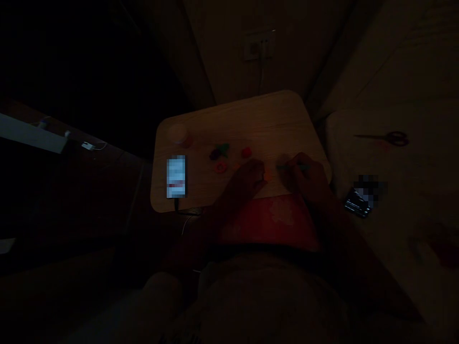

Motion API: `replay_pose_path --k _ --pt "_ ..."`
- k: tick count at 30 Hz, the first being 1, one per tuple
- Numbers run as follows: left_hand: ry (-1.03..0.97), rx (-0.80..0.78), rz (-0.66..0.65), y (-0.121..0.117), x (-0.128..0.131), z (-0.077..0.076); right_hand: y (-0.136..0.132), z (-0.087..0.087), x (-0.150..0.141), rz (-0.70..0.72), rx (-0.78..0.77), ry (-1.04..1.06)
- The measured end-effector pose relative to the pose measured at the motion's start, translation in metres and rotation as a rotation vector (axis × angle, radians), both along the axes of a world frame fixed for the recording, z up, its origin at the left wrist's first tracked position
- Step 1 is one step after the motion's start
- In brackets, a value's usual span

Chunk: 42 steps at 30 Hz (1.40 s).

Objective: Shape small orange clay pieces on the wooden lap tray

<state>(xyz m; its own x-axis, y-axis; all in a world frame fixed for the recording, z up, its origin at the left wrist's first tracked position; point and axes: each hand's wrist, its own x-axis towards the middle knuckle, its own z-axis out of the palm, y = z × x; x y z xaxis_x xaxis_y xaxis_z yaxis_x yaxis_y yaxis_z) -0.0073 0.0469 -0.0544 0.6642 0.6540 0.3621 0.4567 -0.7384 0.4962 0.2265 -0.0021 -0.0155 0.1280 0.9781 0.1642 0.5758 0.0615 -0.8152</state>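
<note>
Orange clay lump (267, 177), left hand (245, 180) and right hand (304, 177) apart, green stick (292, 167) in right, phone (176, 177), scissors (392, 138) nearby

Matt wood-grain tabletop (251, 114) under dim light, with soft-looking coloured lumps

Its surface looks smooth, though laminate or solid wood cannot be told. The small red lump (246, 153) and the other coloured lumps look like matt modelling clay, and the thin green stick (292, 167) may be plastic. The phone screen (176, 177) is glossy glass. The scissors (382, 137) have thin metal blades and dark plastic handles. The red cloth (268, 224) is matt fabric, the pale bedding (394, 81) soft matt cloth, and the wall socket (258, 45) smooth plastic.
</note>
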Motion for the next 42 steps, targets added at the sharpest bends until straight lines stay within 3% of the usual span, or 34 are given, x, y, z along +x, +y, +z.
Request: replay_pose_path --k 7,14,18,23,30,42 --pt "0.046 0.114 0.105 -0.007 -0.004 0.015 -0.005 -0.003 0.001 -0.029 -0.006 0.029" --pt "0.033 0.137 0.254 -0.006 -0.029 0.024 -0.007 -0.008 0.004 -0.031 -0.012 0.08" --pt "0.116 0.097 0.135 -0.009 -0.027 0.029 -0.002 -0.007 -0.003 -0.021 -0.024 0.063" --pt "0.162 0.109 -0.011 -0.014 -0.012 0.023 0.008 -0.004 -0.004 0.054 -0.024 0.077" --pt "0.213 0.117 -0.047 -0.015 -0.012 0.018 0.01 0.006 0.003 0.183 -0.06 0.08" --pt "0.188 0.118 -0.042 -0.014 -0.012 0.016 0.02 0.015 -0.005 0.27 -0.052 -0.032"
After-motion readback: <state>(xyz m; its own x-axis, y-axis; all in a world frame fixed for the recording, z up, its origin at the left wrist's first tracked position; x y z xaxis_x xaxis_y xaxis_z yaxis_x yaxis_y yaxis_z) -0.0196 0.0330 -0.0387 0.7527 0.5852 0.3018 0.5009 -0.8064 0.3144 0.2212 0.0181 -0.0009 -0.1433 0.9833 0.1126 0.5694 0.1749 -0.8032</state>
